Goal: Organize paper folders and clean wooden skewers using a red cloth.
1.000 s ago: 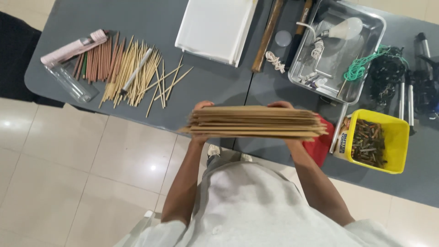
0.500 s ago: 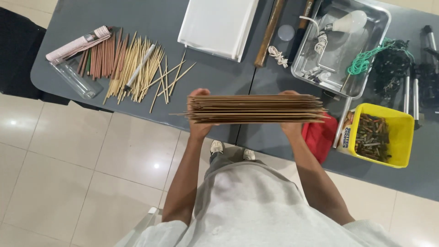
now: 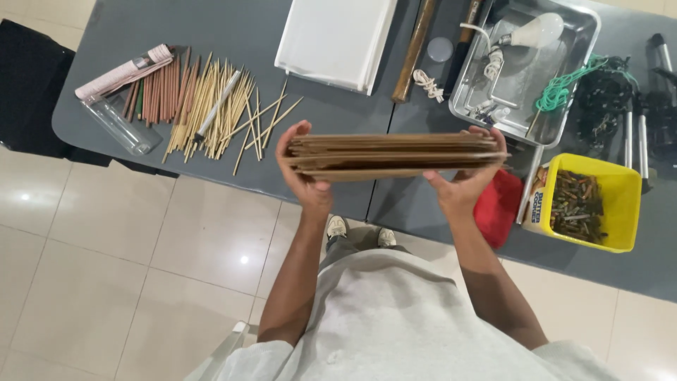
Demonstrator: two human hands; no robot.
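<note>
Our left hand and right hand clamped on a brown strip stack's ends, level above the grey bench, loose sticks nearby

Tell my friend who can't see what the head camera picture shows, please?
A person holds a flat stack of thin brown sheets edge-on between the left hand and the right hand, above a grey table. The table holds wooden sticks, a white tray, a metal tray and a yellow bin.

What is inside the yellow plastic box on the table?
The yellow plastic box holds a heap of small dark brownish pieces, perhaps metal. What lies below the heap, at the bottom, is covered.
</note>
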